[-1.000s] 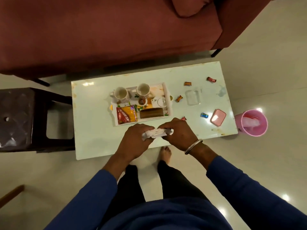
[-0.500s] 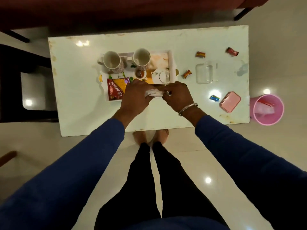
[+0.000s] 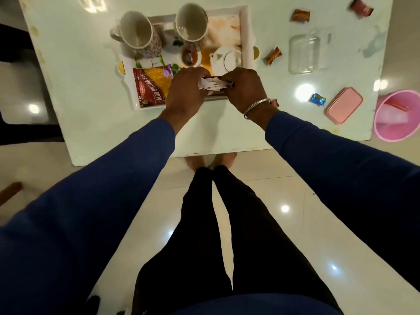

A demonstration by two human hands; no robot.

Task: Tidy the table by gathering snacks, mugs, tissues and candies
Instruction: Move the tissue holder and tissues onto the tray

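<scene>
Mugs (image 3: pixel 137 30) stand at the far left of the tray (image 3: pixel 246 30), a second one (image 3: pixel 191 21) just right of the first, both upright with mouths open to me. Nearer me on the tray lies the snack packet (image 3: pixel 152 87), flat, its right edge under my left hand (image 3: pixel 185 92). That hand's grip is curled round the left end of a crumpled white tissue (image 3: pixel 212 84); my right hand (image 3: pixel 244 89), a bangle (image 3: pixel 256 108) at the wrist, pinches the other end, so the tissue sits between both grips over the tray's near right part. Right of the tray, candies lie loose on the counter (image 3: pixel 79 123): a red-orange one (image 3: pixel 273 55) close by, another (image 3: pixel 300 15) farther back, a dark red one (image 3: pixel 361 6) at the far edge, a blue one (image 3: pixel 317 100) nearer me. A clear box (image 3: pixel 306 54) rests between them, a pink lid (image 3: pixel 344 105) just right of the blue candy, and a pink bin (image 3: pixel 396 114) stands on the floor beyond the counter's right end.
</scene>
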